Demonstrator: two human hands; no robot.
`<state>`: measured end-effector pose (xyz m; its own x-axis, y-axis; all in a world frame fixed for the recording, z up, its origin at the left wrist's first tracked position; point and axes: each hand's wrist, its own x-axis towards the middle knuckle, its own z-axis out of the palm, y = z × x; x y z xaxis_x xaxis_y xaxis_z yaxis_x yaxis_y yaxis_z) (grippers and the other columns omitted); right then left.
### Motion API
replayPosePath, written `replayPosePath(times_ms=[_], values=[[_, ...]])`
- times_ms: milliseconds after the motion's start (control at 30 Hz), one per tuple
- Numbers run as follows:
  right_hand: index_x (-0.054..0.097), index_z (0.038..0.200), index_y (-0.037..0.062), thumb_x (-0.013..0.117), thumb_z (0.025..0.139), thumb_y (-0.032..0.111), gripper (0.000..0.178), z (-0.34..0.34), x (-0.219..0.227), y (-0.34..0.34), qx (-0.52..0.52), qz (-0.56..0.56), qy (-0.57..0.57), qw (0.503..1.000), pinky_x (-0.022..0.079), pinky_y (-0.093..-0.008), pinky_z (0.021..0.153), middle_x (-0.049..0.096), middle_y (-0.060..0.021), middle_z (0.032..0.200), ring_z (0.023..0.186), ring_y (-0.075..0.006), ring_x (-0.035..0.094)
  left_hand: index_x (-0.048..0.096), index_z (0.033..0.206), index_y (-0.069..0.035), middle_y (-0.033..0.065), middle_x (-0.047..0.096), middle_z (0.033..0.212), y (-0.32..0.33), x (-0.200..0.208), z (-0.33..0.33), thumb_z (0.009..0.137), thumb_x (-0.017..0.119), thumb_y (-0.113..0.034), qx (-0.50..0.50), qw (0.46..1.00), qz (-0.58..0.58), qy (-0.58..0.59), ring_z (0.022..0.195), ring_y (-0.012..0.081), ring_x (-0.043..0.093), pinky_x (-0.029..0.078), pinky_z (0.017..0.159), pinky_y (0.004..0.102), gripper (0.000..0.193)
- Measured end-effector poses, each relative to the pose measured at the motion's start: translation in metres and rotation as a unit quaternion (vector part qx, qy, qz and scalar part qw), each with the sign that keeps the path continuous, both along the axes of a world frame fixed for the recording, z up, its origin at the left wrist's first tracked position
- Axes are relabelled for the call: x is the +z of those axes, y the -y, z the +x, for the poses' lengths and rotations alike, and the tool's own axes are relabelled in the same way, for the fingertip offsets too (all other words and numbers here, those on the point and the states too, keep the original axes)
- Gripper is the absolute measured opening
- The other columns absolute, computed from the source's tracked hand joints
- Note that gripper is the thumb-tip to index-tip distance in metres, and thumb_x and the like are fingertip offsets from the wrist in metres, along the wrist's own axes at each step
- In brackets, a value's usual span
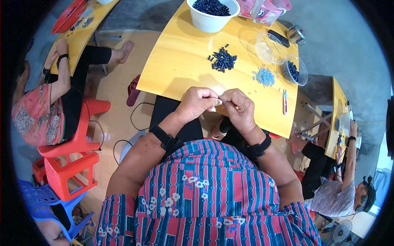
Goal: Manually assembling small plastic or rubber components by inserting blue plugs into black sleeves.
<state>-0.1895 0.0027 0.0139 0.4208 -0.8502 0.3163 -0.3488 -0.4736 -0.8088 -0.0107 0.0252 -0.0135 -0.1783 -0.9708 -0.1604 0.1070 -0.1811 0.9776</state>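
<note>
My left hand point(199, 102) and my right hand point(239, 107) meet at the near edge of the yellow table point(176, 61). Both are closed in a pinch, fingertips against fingertips. Whatever sits between them is too small and too covered to name. Beyond my hands lies a loose pile of short black cylindrical pieces point(223, 60). To its right is a heap of small clear-bluish pieces point(264, 77). A clear plastic tub point(302, 74) with more black pieces stands at the table's right edge. Near it lies a pair of small snips point(285, 101) with reddish handles.
At the back stand a white bucket point(209, 23) of black pieces, a pink bag point(264, 12), a metal cup point(296, 35), a black phone point(279, 38) and a clear round lid point(270, 48). People work at tables left and right. Red stools point(70, 174) stand at left.
</note>
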Motion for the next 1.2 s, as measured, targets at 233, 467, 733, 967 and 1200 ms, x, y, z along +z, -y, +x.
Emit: replayPosePath(times_ms=[233, 467, 733, 967, 1200], values=[[0.07, 0.087, 0.0007, 0.068, 0.08, -0.001, 0.007, -0.003, 0.004, 0.033, -0.069, 0.015, -0.055, 0.996, 0.05, -0.0258, 0.064, 0.065, -0.0092, 0.079, 0.07, -0.0146, 0.063, 0.072, 0.088, -0.001, -0.0001, 0.066, 0.07, 0.005, 0.004, -0.007, 0.084, 0.072, -0.011, 0.03, 0.999, 0.006, 0.024, 0.061, 0.0043, 0.058, 0.048, 0.057, 0.0206, 0.012], [0.068, 0.082, 0.0015, 0.071, 0.074, 0.005, 0.009, 0.016, -0.007, 0.079, -0.125, -0.113, -0.176, 0.97, 0.053, -0.0312, 0.059, 0.067, -0.0122, 0.077, 0.062, -0.0219, 0.065, 0.068, 0.096, 0.004, 0.0036, 0.07, 0.088, 0.007, 0.006, -0.004, 0.087, 0.065, -0.004, -0.01, 0.998, 0.025, 0.061, 0.083, 0.0079, 0.064, 0.052, 0.075, 0.0236, 0.013], [0.066, 0.083, 0.0034, 0.065, 0.074, 0.004, 0.009, 0.027, -0.018, 0.082, -0.166, -0.052, -0.192, 0.966, 0.053, -0.0325, 0.063, 0.067, -0.0115, 0.073, 0.065, -0.0222, 0.067, 0.07, 0.091, 0.0, 0.0018, 0.065, 0.069, 0.005, -0.002, -0.006, 0.084, 0.071, -0.011, 0.02, 0.999, -0.022, 0.033, 0.061, 0.0058, 0.059, 0.048, 0.057, 0.0219, 0.013], [0.065, 0.084, 0.0027, 0.063, 0.074, 0.002, 0.01, 0.02, -0.013, 0.073, -0.172, -0.031, -0.206, 0.963, 0.053, -0.031, 0.064, 0.067, -0.011, 0.072, 0.065, -0.0212, 0.066, 0.07, 0.091, 0.0, 0.0022, 0.067, 0.072, 0.004, 0.002, -0.007, 0.085, 0.07, -0.011, 0.014, 1.0, -0.015, 0.015, 0.063, 0.0058, 0.06, 0.049, 0.058, 0.0212, 0.013], [0.068, 0.089, 0.0046, 0.061, 0.078, 0.009, 0.014, 0.006, 0.001, 0.059, -0.163, 0.057, -0.162, 0.972, 0.053, -0.0394, 0.074, 0.068, -0.0163, 0.081, 0.079, -0.0346, 0.067, 0.07, 0.093, 0.001, 0.0021, 0.067, 0.074, 0.004, 0.005, -0.008, 0.085, 0.07, -0.011, 0.011, 1.0, 0.02, -0.003, 0.064, 0.0054, 0.061, 0.052, 0.061, 0.0208, 0.014]])
